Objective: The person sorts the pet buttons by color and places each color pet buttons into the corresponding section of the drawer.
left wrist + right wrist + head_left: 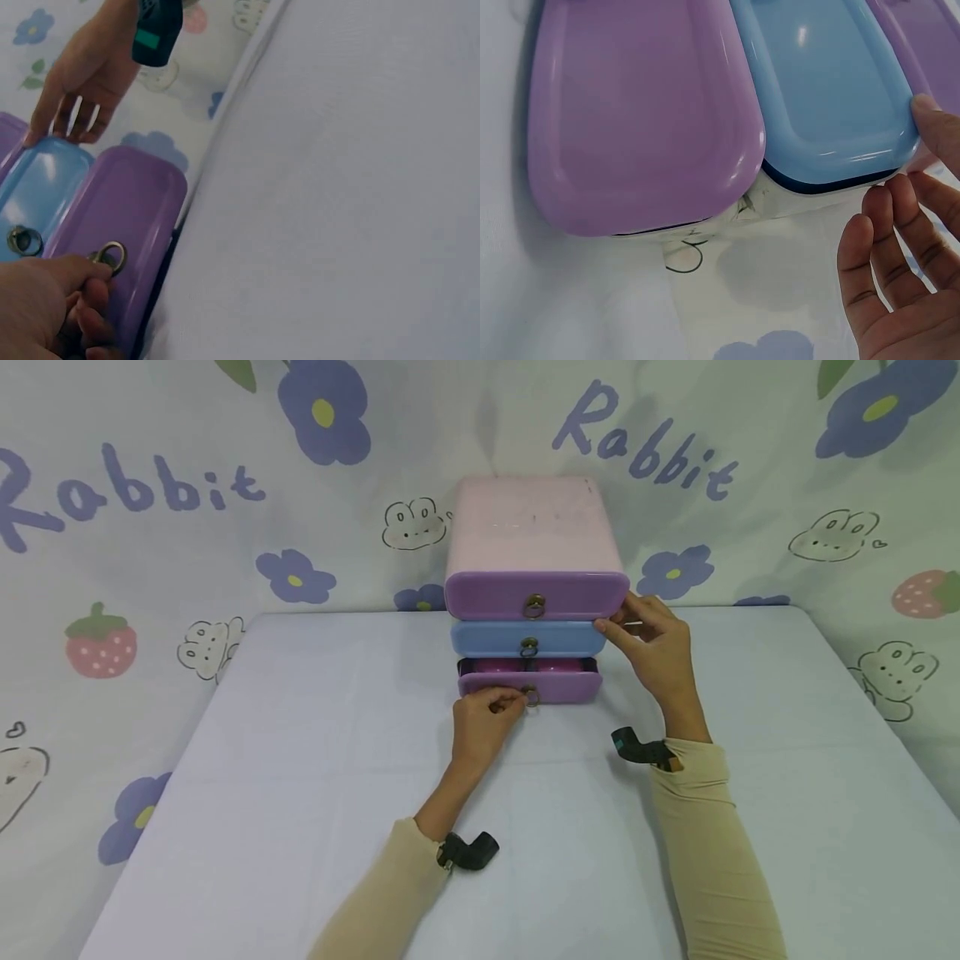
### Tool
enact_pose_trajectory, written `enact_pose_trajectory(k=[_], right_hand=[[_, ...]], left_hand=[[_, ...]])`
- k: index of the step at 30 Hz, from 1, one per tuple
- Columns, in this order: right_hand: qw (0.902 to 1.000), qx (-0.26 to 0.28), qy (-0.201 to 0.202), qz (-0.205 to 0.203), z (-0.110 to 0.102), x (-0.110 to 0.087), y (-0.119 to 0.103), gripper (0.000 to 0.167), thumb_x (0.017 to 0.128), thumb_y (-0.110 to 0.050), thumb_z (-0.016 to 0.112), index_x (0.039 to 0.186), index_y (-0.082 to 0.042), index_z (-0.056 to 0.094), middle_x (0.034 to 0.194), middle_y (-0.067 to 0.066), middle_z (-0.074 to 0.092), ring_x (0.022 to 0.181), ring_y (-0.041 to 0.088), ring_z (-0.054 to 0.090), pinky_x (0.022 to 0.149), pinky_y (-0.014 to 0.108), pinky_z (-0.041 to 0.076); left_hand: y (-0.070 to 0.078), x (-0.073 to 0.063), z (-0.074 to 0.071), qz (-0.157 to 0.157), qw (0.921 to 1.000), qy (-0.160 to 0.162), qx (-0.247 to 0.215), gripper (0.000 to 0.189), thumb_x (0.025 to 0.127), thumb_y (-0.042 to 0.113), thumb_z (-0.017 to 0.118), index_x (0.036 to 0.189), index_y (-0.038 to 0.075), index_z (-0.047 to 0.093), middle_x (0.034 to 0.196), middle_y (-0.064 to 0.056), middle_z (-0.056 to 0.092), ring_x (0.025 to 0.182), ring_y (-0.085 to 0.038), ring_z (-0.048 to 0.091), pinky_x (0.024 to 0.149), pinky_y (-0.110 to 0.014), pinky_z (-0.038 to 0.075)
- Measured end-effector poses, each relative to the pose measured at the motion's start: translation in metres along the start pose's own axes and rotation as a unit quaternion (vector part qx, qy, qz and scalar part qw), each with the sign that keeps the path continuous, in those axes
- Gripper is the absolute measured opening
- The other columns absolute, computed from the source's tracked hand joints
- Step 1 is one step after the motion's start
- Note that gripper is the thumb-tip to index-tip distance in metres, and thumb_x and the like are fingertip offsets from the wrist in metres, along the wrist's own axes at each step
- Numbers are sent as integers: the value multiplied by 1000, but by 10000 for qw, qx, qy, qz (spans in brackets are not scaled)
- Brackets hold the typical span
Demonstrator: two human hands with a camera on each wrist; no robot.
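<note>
A three-drawer cabinet with a pale pink top [532, 522] stands at the back of the table. Its bottom purple drawer [570, 688] is pulled partly out, and two pink items [558, 666] show inside. My left hand [483, 722] pinches the brass ring pull [115, 256] on that drawer between thumb and finger. Over at the cabinet's right side, my right hand [660, 647] holds the front corner: the thumb lies on the edge of the blue middle drawer [832, 90], the fingertips against the side. The top purple drawer [480, 596] is closed.
A white cloth [300, 760] covers the table. Behind the cabinet hangs a fabric backdrop [360, 560] printed with flowers, rabbits and lettering. A black wrist camera [468, 852] sits on the left sleeve, another camera [637, 748] on the right.
</note>
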State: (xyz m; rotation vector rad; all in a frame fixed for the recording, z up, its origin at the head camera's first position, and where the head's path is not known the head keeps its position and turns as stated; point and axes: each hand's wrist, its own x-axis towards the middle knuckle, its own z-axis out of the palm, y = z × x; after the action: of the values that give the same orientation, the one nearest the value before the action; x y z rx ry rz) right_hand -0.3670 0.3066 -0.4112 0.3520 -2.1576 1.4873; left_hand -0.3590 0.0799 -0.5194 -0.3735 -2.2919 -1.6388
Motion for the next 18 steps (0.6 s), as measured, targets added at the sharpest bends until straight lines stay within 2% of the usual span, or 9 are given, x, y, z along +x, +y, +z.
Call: enact_pose_trajectory(k=[6,13,18], right_hand=[[10000,29,-14,-3,1,0,0,48,85,6,75,132,3,62,97,13,60,95,24,61,85,23,51],[10000,26,-18,-75,1,0,-3,49,85,8,75,131,3,62,97,14,60,94,24,61,83,23,51],[10000,-68,-5,-52,1,0,-4,49,85,7,75,132,3,61,100,20,60,95,22,60,84,22,51]], left_hand=[[-1,5,-1,-115,9999,-18,-21,3,85,6,77,86,5,80,72,0,70,62,-8,60,57,-19,48],[-3,13,-1,-111,9999,-40,82,5,87,10,77,86,6,80,73,1,70,63,-8,61,58,-21,49],[-3,18,0,-124,9999,-59,-1,7,88,11,76,87,6,80,74,1,71,63,-9,62,58,-22,50]])
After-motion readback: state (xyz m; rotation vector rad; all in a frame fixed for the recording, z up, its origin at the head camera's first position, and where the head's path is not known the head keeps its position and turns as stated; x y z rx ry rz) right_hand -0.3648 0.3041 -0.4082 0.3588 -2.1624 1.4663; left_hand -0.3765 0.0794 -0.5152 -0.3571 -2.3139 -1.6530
